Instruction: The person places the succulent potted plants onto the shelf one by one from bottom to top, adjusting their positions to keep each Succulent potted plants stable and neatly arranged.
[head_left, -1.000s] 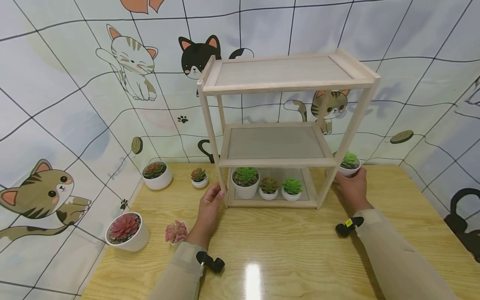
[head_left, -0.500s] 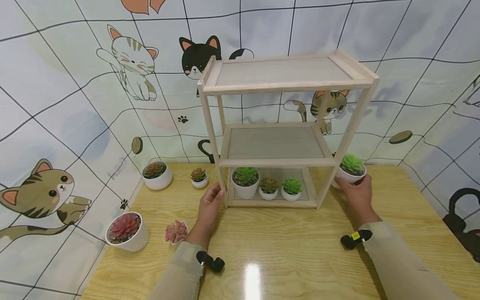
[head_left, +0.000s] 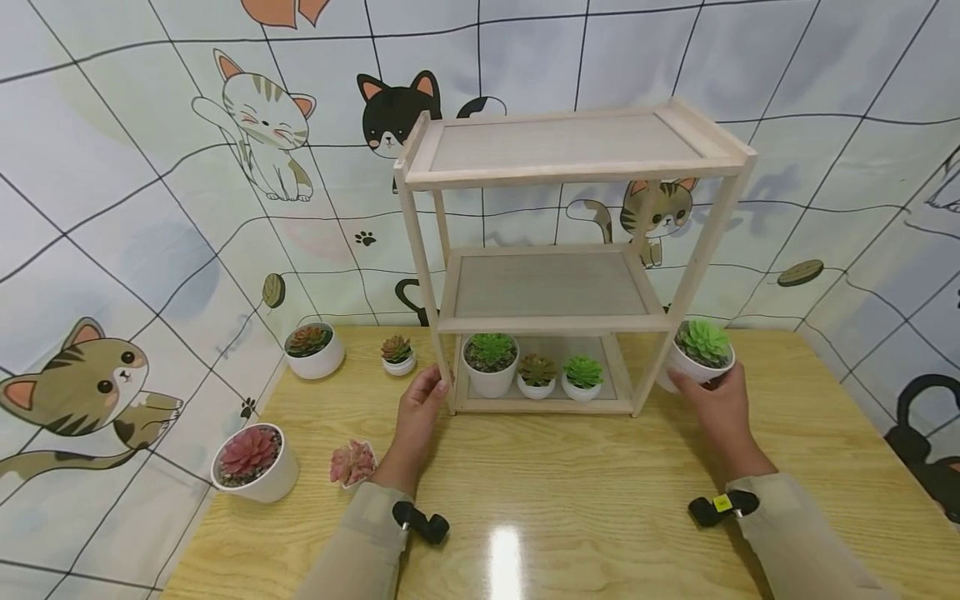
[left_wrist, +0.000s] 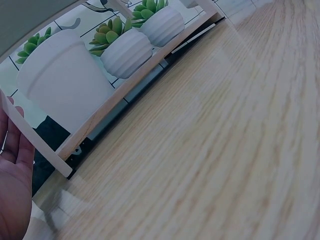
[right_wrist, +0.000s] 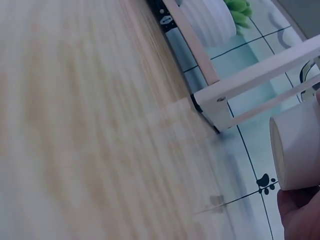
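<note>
My right hand [head_left: 716,410] grips a white pot with a bright green succulent [head_left: 703,343], just outside the right front post of a pale wooden three-tier shelf [head_left: 555,323]. In the right wrist view this pot [right_wrist: 300,147] is raised, its underside edge showing. My left hand [head_left: 418,417] holds the shelf's left front post low down; in the left wrist view its fingers [left_wrist: 26,149] lie behind the post. On the bottom tier stand a larger potted green succulent [head_left: 491,367], a small brownish one [head_left: 537,377] and a small green one [head_left: 583,379].
Left of the shelf on the wooden table [head_left: 570,508] are a wide pot with an orange-green succulent [head_left: 315,353], a small orange one [head_left: 398,357], a large red one [head_left: 255,463] and a small pink one [head_left: 352,463]. Cat-printed walls [head_left: 525,50] enclose the table's back and sides.
My right hand has brought the green succulent's pot from behind the right post toward the front and slightly right. The left hand stays on the shelf post.
</note>
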